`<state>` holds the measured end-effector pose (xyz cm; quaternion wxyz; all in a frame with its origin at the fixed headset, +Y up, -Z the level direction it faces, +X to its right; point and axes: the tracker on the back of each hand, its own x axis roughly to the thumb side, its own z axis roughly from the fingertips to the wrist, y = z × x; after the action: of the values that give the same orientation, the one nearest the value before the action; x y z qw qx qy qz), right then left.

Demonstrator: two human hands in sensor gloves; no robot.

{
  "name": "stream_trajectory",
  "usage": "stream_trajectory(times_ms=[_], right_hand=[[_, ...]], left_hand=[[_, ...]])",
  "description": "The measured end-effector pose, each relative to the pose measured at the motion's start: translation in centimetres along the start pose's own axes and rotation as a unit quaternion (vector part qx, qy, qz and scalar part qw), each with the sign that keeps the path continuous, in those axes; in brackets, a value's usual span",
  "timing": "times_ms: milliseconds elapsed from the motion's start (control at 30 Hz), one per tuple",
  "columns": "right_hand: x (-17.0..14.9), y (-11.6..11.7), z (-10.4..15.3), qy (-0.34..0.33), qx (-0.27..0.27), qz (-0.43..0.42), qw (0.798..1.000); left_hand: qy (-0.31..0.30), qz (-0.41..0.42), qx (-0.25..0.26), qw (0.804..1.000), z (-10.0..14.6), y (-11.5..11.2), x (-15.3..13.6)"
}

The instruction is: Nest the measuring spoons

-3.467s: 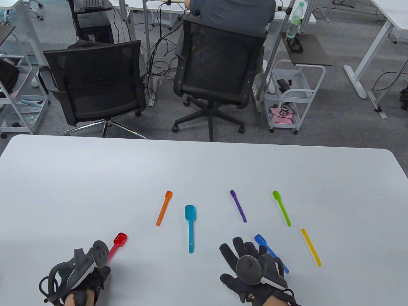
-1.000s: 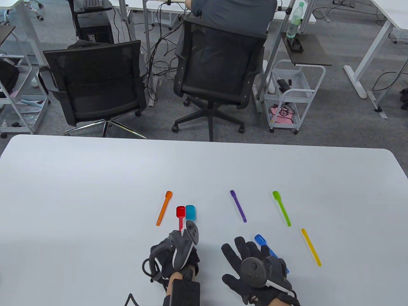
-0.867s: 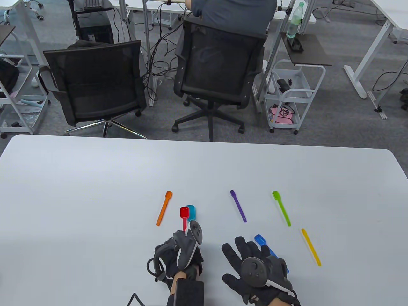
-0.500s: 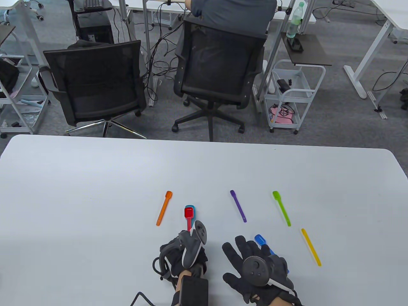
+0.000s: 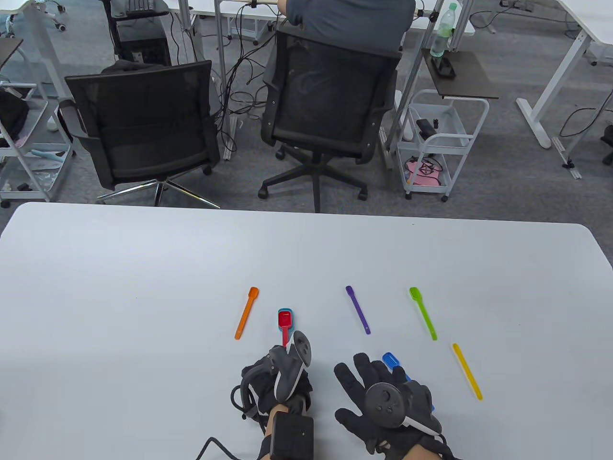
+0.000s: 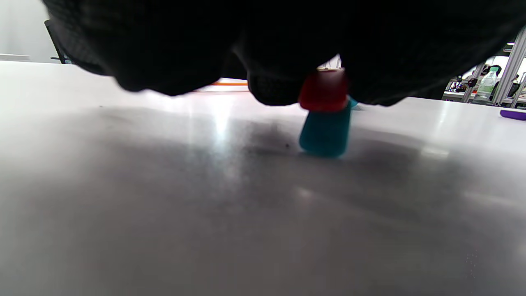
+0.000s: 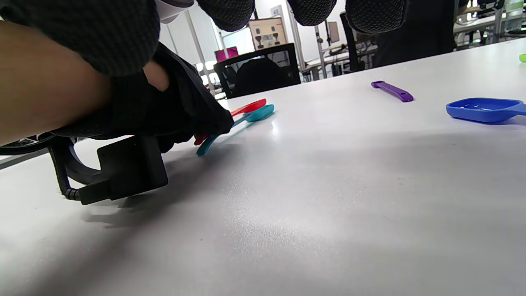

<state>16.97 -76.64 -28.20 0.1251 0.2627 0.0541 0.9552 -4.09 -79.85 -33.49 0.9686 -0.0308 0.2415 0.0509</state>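
My left hand (image 5: 283,358) grips the handle of the red spoon (image 5: 284,319). Its bowl sits in the bowl of the teal spoon (image 5: 286,311), which lies on the white table (image 5: 143,268). In the left wrist view the red handle end (image 6: 324,91) sits just above the teal handle end (image 6: 326,132), under my fingers. The right wrist view shows the red spoon (image 7: 250,106) tilted over the teal spoon (image 7: 258,114). My right hand (image 5: 371,381) rests flat with fingers spread, over the handle of the blue spoon (image 5: 390,360).
The orange spoon (image 5: 246,313), purple spoon (image 5: 357,309), green spoon (image 5: 423,313) and yellow spoon (image 5: 467,371) lie apart on the table. Office chairs (image 5: 143,124) stand beyond the far edge. The blue spoon's bowl (image 7: 483,109) and the purple spoon (image 7: 392,91) show in the right wrist view.
My left hand has carried the red spoon rightward from beside the teal bowl to on top of it, and lowered it. My right hand has stayed still.
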Motion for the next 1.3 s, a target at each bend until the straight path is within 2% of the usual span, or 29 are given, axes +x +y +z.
stream_trajectory(times_ms=[1300], right_hand=[[-0.02,-0.19,-0.01,0.002,0.000,-0.007,1.000]], left_hand=[[-0.008,-0.007,-0.019,1.000,0.32,0.39,-0.08]])
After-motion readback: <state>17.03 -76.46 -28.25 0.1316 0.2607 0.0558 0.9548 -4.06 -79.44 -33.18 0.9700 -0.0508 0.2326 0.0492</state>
